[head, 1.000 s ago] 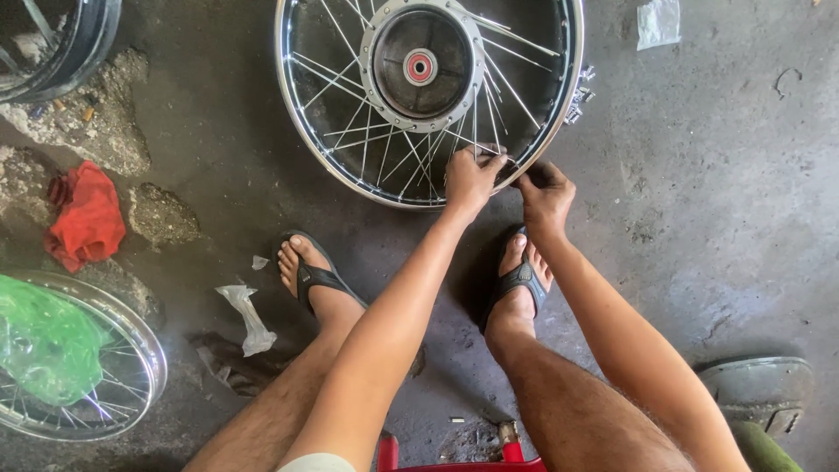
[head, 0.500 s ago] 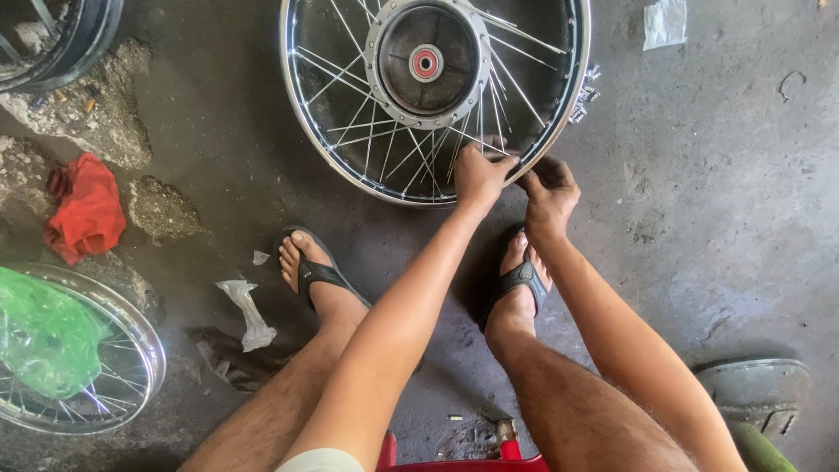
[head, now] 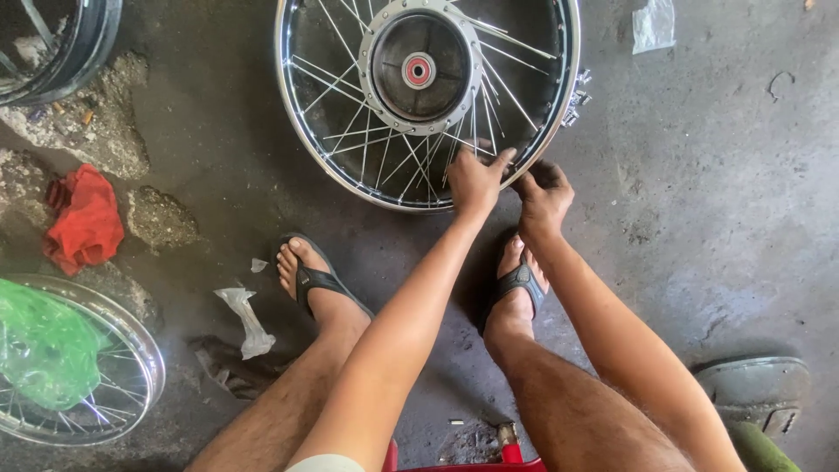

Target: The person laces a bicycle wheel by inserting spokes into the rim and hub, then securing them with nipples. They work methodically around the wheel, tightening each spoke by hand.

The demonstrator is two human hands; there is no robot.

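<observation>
Lying flat on the grey concrete floor [head: 717, 227], the spoked wheel [head: 350, 144] fills the upper middle of the view, its chrome rim curving round a dark hub [head: 419, 72] with a red centre; thin spokes [head: 384, 157] fan out from the hub to the rim; a second spoked rim [head: 131, 341] lies at the lower left edge with a green plastic bag [head: 39, 345] resting on it; a dark tyre [head: 65, 48] shows in the top left corner; a red rag [head: 86, 218] sits on broken concrete left of the wheel; two bare legs run down the view, each foot in a dark sandal [head: 319, 281]; both hands meet at the near edge of the wheel, just beside each other; the left hand [head: 474, 182] rests on the rim with thumb and fingers curled over the spoke ends there; the right hand [head: 544, 194] is clenched tight at the outer side of the rim, though what it grips is hidden; a crumpled clear wrapper [head: 249, 325] lies near the left foot; small spoke nipples [head: 577, 96] cluster against the rim's right side.
</observation>
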